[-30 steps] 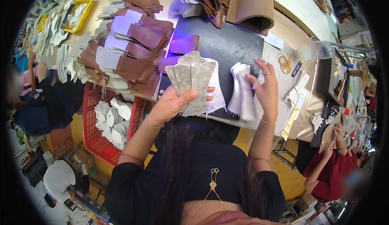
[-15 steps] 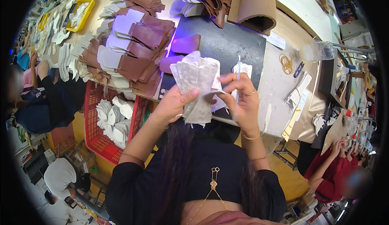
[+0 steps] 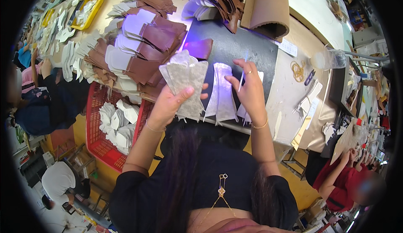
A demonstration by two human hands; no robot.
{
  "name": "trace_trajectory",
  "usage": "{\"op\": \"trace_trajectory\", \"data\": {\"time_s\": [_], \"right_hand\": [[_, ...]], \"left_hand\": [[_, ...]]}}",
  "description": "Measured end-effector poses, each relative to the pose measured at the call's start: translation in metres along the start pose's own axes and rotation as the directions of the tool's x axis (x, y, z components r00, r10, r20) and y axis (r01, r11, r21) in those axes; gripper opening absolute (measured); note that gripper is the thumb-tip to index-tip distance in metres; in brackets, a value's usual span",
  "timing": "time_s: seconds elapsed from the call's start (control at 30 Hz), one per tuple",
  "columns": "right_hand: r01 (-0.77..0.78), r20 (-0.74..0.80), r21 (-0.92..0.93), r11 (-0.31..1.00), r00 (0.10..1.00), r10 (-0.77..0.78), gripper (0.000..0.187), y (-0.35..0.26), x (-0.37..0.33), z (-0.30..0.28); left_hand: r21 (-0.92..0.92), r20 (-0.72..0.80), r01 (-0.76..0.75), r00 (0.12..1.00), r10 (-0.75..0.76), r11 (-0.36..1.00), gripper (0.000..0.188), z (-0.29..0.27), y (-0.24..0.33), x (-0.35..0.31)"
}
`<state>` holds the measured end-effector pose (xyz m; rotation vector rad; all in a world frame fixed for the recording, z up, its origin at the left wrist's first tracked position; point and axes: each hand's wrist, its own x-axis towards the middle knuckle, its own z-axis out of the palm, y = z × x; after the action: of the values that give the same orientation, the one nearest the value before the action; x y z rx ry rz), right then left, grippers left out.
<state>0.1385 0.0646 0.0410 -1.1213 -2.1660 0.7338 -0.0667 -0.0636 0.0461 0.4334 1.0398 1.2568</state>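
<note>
A fanned stack of pale grey cut pieces [image 3: 187,75] is gripped in my left hand [image 3: 173,106], the thumb pressed on top. My right hand [image 3: 252,94] has a slim pen-like tool [image 3: 241,81] tucked in its fingers, the forefinger and thumb apart. Its fingertips are close to a white flared piece [image 3: 222,91] lying at the near edge of the black mat [image 3: 233,37]; whether they touch it is unclear. Another pale piece lies partly hidden under my right hand. A brown leather piece [image 3: 200,48] rests on the mat's left side, lit violet.
Stacked brown leather pieces with white backing [image 3: 145,52] cover the table at left. Below them stands a red basket [image 3: 94,124] of white pieces. A curved brown board [image 3: 270,10] stands at the back. Yellow rubber bands [image 3: 297,70] and a small cutter [image 3: 310,77] lie right.
My hands have moved apart. The left has drawn the stack slightly left; the right has let go of the piece it was handling, and a white flared piece now shows flat on the mat.
</note>
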Motion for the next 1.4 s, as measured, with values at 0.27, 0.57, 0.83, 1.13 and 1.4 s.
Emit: {"op": "trace_trajectory", "data": {"time_s": [0.27, 0.57, 0.83, 1.13, 1.4], "right_hand": [[-0.182, 0.144, 0.758, 0.626, 0.983, 0.111, 0.015, -0.019, -0.02, -0.006], [-0.185, 0.061, 0.923, 0.337, 0.936, 0.347, 0.014, 0.037, -0.049, -0.092], [-0.113, -0.237, 0.042, 0.993, 0.964, 0.119, 0.025, 0.047, -0.035, -0.046], [0.318, -0.01, -0.069, 0.945, 0.947, -0.32, 0.051, -0.035, -0.022, -0.015], [0.387, 0.046, 0.12, 0.914, 0.918, -0.395, 0.03, -0.036, -0.034, -0.021]], "left_hand": [[-0.055, 0.167, -0.028, 0.985, 0.037, 0.998, 0.061, 0.021, -0.015, 0.007], [0.068, 0.186, 0.006, 0.982, -0.019, 0.998, 0.063, 0.018, -0.01, 0.006], [0.114, 0.293, -0.016, 0.956, -0.018, 0.993, 0.066, 0.031, -0.015, 0.005], [0.26, 0.417, -0.058, 0.907, -0.058, 0.964, 0.069, 0.03, -0.023, -0.001], [0.253, 0.437, -0.134, 0.899, 0.011, 0.958, 0.075, 0.025, -0.031, -0.002]]}}
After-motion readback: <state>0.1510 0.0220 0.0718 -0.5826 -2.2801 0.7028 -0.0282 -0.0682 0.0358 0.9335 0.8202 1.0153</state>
